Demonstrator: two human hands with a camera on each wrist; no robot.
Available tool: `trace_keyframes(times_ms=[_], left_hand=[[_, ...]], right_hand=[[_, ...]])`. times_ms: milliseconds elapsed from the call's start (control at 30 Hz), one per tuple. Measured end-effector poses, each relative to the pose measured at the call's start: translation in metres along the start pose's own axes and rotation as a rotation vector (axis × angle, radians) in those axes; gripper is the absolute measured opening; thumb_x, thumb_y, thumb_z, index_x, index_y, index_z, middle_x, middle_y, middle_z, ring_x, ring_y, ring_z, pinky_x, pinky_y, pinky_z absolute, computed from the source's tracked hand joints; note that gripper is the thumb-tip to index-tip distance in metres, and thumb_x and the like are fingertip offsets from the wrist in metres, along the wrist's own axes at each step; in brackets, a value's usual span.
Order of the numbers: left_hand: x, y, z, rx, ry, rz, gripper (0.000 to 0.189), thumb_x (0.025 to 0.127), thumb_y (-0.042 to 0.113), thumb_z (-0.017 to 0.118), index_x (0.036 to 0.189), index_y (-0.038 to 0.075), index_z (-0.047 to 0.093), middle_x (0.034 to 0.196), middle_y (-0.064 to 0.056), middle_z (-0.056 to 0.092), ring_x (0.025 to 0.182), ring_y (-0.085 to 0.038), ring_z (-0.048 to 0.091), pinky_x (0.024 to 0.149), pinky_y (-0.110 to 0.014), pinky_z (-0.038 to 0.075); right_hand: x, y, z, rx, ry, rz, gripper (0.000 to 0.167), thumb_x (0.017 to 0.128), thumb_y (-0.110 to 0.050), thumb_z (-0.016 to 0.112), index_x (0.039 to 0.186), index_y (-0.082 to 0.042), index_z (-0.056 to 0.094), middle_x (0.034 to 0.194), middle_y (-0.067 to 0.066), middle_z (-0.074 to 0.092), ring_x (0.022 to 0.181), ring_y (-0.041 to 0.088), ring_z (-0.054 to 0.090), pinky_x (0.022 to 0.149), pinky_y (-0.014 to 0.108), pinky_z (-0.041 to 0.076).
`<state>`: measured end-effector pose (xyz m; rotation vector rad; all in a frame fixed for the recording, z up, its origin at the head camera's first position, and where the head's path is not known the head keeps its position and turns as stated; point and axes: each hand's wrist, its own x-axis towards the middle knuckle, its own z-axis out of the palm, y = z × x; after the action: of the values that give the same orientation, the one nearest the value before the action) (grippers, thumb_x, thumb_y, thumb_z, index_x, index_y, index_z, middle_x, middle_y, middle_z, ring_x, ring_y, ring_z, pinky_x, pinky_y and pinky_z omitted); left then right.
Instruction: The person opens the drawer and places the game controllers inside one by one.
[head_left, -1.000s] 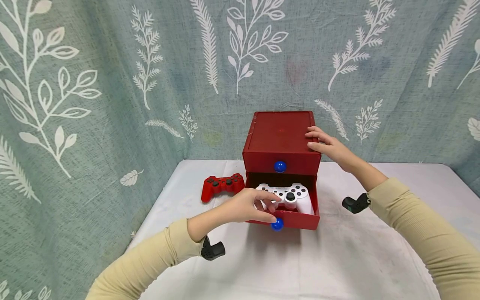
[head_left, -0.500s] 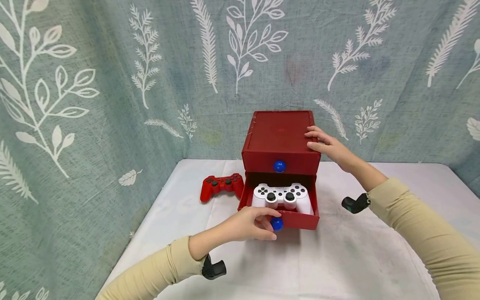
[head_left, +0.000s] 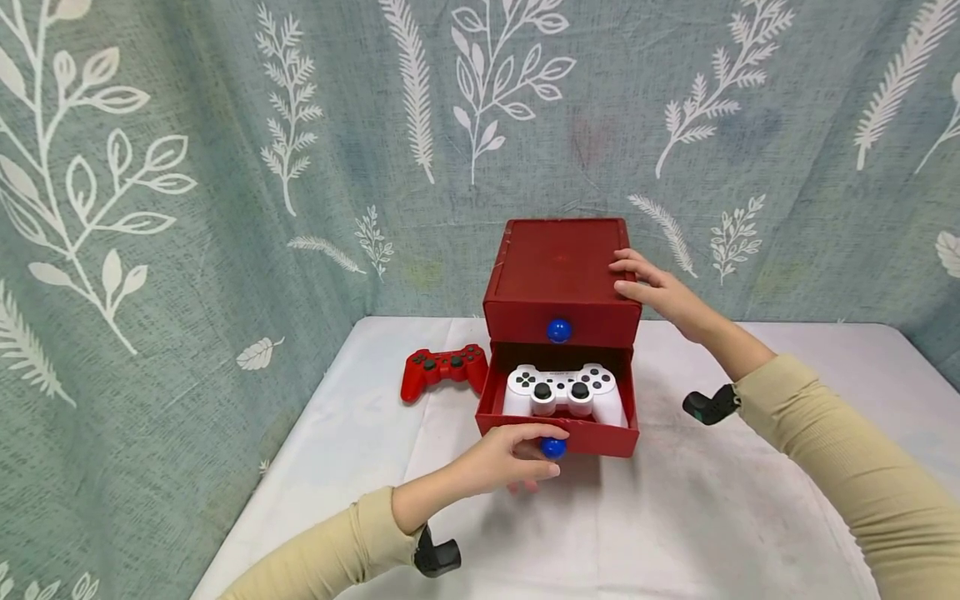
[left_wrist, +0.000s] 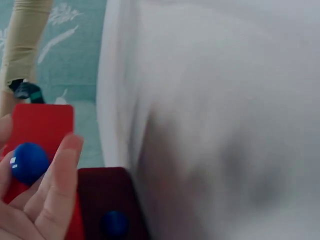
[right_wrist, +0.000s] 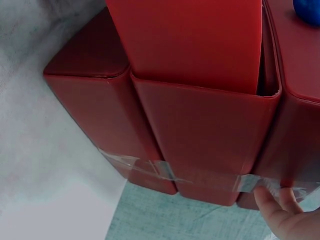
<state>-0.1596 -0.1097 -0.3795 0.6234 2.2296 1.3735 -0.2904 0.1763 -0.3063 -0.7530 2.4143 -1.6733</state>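
Note:
A red drawer unit (head_left: 564, 260) stands on the table, one drawer (head_left: 600, 438) pulled out. Inside it lies a white game controller (head_left: 560, 388). My left hand (head_left: 495, 458) is at that drawer's blue knob (head_left: 553, 448), index finger over its top and thumb below. The left wrist view shows the knob (left_wrist: 30, 162) between spread fingers, with gaps beside the tips. My right hand (head_left: 660, 293) rests on the unit's top right edge. In the right wrist view, right-hand fingers (right_wrist: 272, 202) touch the unit's rear side by clear tape.
A red game controller (head_left: 444, 372) lies left of the unit. Above the pulled-out drawer is a closed one with a blue knob (head_left: 559, 331); a lower one shows its dark front (left_wrist: 102, 192) in the left wrist view. A patterned curtain (head_left: 450, 167) hangs behind the table.
My left hand has come down from the white controller to the blue knob, and its fingers have drawn closer around it. The right hand and the pulled-out drawer have stayed put.

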Motion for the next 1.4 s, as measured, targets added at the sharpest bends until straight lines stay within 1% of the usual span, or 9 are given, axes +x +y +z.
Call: trace_keyframes(times_ms=[167, 267, 433, 567, 700, 867, 1100, 1233, 1400], left_hand=[[0.003, -0.011, 0.01, -0.086, 0.067, 0.062, 0.034, 0.083, 0.014, 0.067, 0.117, 0.016, 0.061, 0.092, -0.011, 0.069, 0.07, -0.032, 0.067, 0.051, -0.027, 0.049], [0.005, -0.016, 0.014, -0.104, 0.107, 0.097, 0.031, 0.084, 0.013, 0.066, 0.115, 0.013, 0.062, 0.091, -0.014, 0.068, 0.068, -0.032, 0.067, 0.05, -0.025, 0.048], [0.007, -0.021, 0.018, -0.118, 0.162, 0.101, 0.027, 0.084, 0.013, 0.066, 0.111, 0.012, 0.065, 0.09, -0.013, 0.068, 0.066, -0.031, 0.067, 0.049, -0.027, 0.049], [0.009, -0.02, 0.019, -0.114, 0.194, 0.133, 0.026, 0.082, 0.009, 0.068, 0.108, 0.007, 0.066, 0.099, -0.013, 0.067, 0.072, -0.019, 0.067, 0.061, -0.027, 0.053], [0.003, -0.007, 0.017, -0.123, 0.196, 0.173, 0.025, 0.081, 0.003, 0.067, 0.106, -0.001, 0.066, 0.103, -0.018, 0.065, 0.076, -0.012, 0.066, 0.069, -0.026, 0.053], [-0.002, 0.005, 0.014, -0.104, 0.18, 0.153, 0.025, 0.081, 0.003, 0.067, 0.105, -0.001, 0.066, 0.099, -0.018, 0.066, 0.071, -0.013, 0.065, 0.061, -0.031, 0.054], [0.014, -0.014, 0.013, -0.118, 0.182, 0.159, 0.026, 0.081, 0.004, 0.068, 0.107, 0.001, 0.066, 0.096, -0.018, 0.066, 0.059, -0.004, 0.059, 0.055, -0.029, 0.052], [0.022, -0.021, 0.012, -0.125, 0.186, 0.159, 0.026, 0.08, 0.007, 0.069, 0.106, 0.005, 0.067, 0.094, -0.015, 0.067, 0.06, -0.014, 0.062, 0.056, -0.03, 0.053], [0.024, -0.021, 0.01, -0.13, 0.18, 0.18, 0.026, 0.081, 0.01, 0.069, 0.106, 0.005, 0.067, 0.091, -0.016, 0.067, 0.063, -0.04, 0.061, 0.056, -0.028, 0.052]], right_hand=[[0.001, 0.001, -0.001, 0.008, 0.001, -0.006, 0.049, 0.095, -0.021, 0.044, 0.138, 0.0, 0.033, 0.153, 0.005, 0.008, 0.14, 0.025, 0.0, 0.106, 0.058, 0.012], [0.001, 0.001, 0.0, 0.013, 0.002, -0.007, 0.048, 0.095, -0.02, 0.044, 0.138, 0.0, 0.033, 0.153, 0.005, 0.008, 0.14, 0.025, 0.0, 0.107, 0.058, 0.011], [0.001, 0.001, 0.0, 0.018, 0.002, -0.008, 0.048, 0.095, -0.02, 0.044, 0.138, 0.0, 0.033, 0.153, 0.005, 0.008, 0.14, 0.024, 0.0, 0.107, 0.057, 0.011], [0.001, 0.001, 0.0, 0.016, 0.004, -0.005, 0.048, 0.095, -0.02, 0.045, 0.138, 0.0, 0.033, 0.154, 0.004, 0.008, 0.14, 0.024, 0.0, 0.107, 0.057, 0.011], [0.002, 0.002, 0.001, 0.016, 0.007, -0.002, 0.049, 0.095, -0.021, 0.045, 0.138, 0.0, 0.033, 0.153, 0.005, 0.008, 0.14, 0.025, 0.001, 0.107, 0.057, 0.012], [0.001, 0.002, 0.001, 0.017, 0.008, 0.0, 0.049, 0.095, -0.02, 0.045, 0.138, 0.0, 0.033, 0.153, 0.005, 0.008, 0.14, 0.025, 0.001, 0.106, 0.057, 0.013], [0.001, 0.002, 0.0, 0.009, 0.013, 0.003, 0.049, 0.095, -0.022, 0.045, 0.138, -0.001, 0.034, 0.153, 0.004, 0.008, 0.14, 0.025, 0.001, 0.106, 0.057, 0.013], [0.001, 0.002, 0.001, 0.013, 0.012, 0.004, 0.049, 0.095, -0.021, 0.045, 0.138, -0.001, 0.033, 0.153, 0.005, 0.008, 0.14, 0.026, 0.001, 0.106, 0.058, 0.013], [0.001, 0.002, 0.001, 0.009, 0.012, 0.002, 0.049, 0.095, -0.022, 0.045, 0.138, -0.001, 0.034, 0.153, 0.005, 0.008, 0.14, 0.025, 0.001, 0.106, 0.058, 0.013]])
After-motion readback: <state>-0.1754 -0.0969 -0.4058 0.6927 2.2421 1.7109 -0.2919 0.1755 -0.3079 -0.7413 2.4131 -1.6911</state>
